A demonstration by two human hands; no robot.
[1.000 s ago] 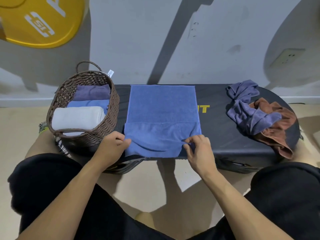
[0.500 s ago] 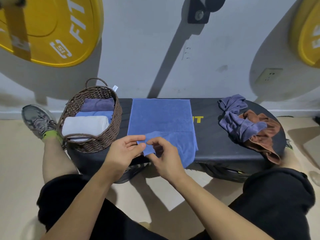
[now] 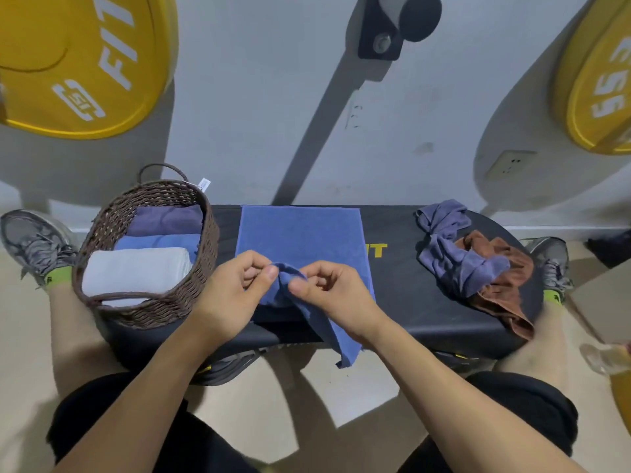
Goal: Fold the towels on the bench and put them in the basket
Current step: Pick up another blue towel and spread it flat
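Seen from above, a person sits facing a black padded surface (image 3: 403, 295) set against a grey wall. A blue towel (image 3: 300, 233) lies spread flat on the middle of the surface, and its near edge is gathered up between both hands. The left hand (image 3: 235, 295) pinches the bunched cloth between thumb and fingers, and the right hand (image 3: 336, 295) pinches it just beside the left, with a loose corner hanging down over the front edge of the surface. A brown woven basket (image 3: 205, 230) stands on the surface just left of the blue towel. It already holds three folded towels: a white one (image 3: 136, 271) nearest the person, a light blue one (image 3: 160, 241) behind it, and a purple one (image 3: 167, 216) at the back. Well to the right of the blue towel, a purple towel (image 3: 454, 254) and a brown towel (image 3: 502, 285) lie crumpled together, unfolded. The task looks about half done: three towels are stowed, one is mid-fold, and two are left untouched.
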